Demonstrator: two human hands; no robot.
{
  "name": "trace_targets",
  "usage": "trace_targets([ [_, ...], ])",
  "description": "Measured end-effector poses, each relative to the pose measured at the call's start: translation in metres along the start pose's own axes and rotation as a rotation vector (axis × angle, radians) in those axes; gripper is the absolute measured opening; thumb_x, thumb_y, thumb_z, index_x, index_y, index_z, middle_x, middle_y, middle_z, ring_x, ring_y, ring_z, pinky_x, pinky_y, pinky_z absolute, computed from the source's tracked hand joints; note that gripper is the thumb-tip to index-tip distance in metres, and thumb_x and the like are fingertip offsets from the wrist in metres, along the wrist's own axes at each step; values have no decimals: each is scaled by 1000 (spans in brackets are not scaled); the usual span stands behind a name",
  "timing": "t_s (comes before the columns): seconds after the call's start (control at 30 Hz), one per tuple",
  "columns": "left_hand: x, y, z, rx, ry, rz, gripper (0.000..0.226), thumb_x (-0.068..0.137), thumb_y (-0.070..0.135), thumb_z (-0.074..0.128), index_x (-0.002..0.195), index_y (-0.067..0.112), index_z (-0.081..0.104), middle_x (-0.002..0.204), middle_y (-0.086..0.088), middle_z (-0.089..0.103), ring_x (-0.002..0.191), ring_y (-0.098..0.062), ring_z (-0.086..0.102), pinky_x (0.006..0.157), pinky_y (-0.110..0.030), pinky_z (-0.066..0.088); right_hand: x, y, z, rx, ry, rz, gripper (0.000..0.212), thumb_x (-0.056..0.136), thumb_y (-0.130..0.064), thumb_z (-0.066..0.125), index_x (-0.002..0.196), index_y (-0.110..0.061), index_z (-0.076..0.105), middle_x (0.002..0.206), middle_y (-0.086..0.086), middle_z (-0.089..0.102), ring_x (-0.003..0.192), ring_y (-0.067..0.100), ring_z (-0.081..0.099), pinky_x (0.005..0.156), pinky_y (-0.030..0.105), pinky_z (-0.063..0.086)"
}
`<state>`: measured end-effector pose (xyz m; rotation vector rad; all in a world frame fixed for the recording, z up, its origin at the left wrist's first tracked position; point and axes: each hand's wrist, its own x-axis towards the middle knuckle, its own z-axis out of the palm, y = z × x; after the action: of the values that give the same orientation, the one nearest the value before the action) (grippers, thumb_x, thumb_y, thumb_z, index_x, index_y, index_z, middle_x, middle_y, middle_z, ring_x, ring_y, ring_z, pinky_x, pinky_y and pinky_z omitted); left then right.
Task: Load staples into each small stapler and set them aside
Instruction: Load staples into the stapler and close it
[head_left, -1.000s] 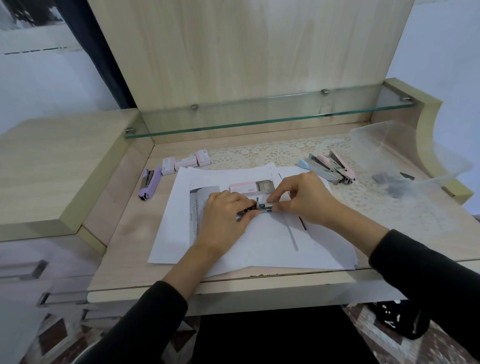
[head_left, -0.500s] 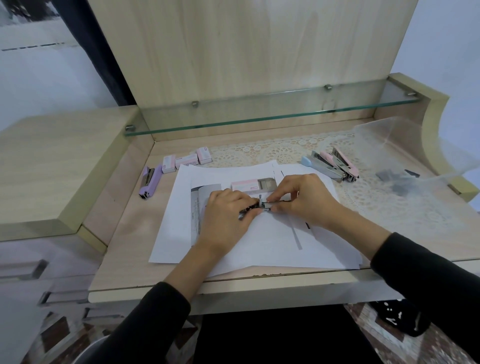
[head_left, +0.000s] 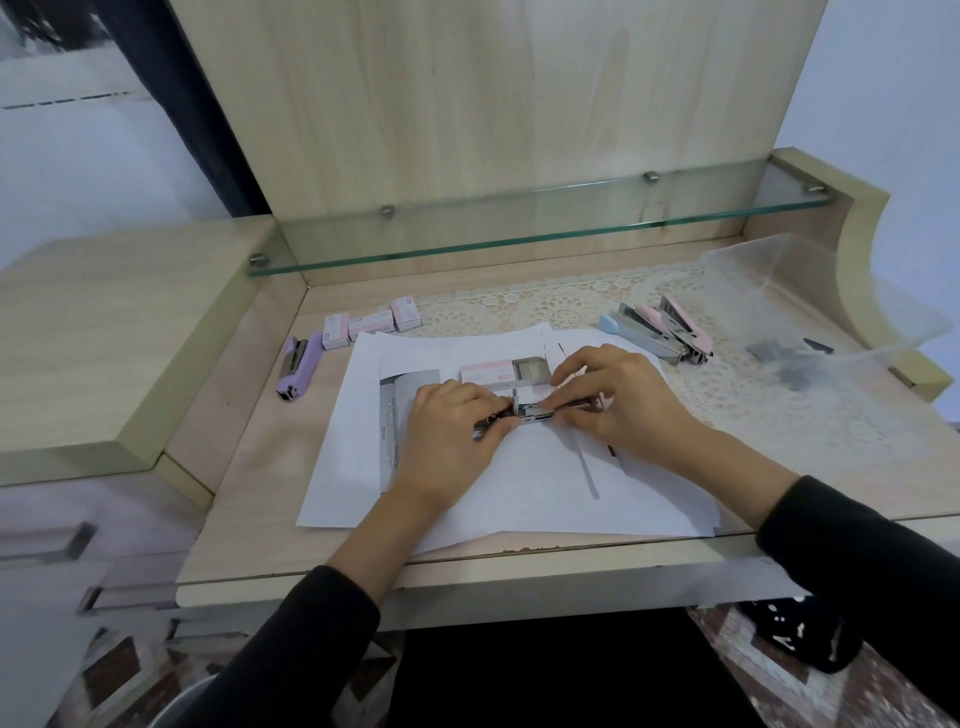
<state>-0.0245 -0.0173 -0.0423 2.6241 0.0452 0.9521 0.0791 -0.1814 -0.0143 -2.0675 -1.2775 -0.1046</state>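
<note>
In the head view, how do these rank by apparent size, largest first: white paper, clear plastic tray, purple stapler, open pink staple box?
1. white paper
2. clear plastic tray
3. purple stapler and open pink staple box look about alike, so unranked.

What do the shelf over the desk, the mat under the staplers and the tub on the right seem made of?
Shelf: clear glass, going by its see-through pane and green edge. Mat: cream lace, fabric or perhaps vinyl; openwork rosettes show. Tub: thin clear plastic, slightly cloudy, contents visible through it.
</note>
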Motion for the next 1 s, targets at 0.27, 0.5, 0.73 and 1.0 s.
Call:
trace_targets([
  [0.27, 1, 2, -3, 21, -23, -1, 33, 77, 40, 53, 77, 13, 73, 74, 4, 70, 65, -20, 61, 70, -24, 32, 0, 0, -1, -63, -66, 33, 18, 72, -17, 75, 88, -26, 75, 101, -2, 66, 77, 15, 44, 69, 29, 37],
  [0.5, 1, 3, -4, 33, -62, -18, 34, 77, 41, 53, 78, 13, 73, 75, 4, 70, 66, -19, 62, 71, -25, 32, -2, 4, -9, -117, -107, 75, 16, 75, -25, 73, 90, -29, 74, 106, -8, 63, 87, 11, 45, 71, 25, 33],
  [0.73, 1, 7, -7, 32, -84, -41, 35, 77, 41, 53, 78, 13, 74, 74, 3, 70, 67, -19, 63, 72, -25, 31, -7, 13, -22, -84, -53, 105, 15, 76, -16, 72, 83, -28, 75, 100, -5, 64, 87, 8, 46, 65, 15, 30],
  [1.0, 0, 8, -7, 44, -92, -62, 36, 77, 41, 52, 78, 13, 73, 75, 2, 71, 67, -19, 64, 73, -27, 38, -10, 14, -25, -23, -38, 114, 12, 72, -12, 75, 81, -22, 76, 88, -6, 65, 70, -3, 52, 58, 5, 33],
])
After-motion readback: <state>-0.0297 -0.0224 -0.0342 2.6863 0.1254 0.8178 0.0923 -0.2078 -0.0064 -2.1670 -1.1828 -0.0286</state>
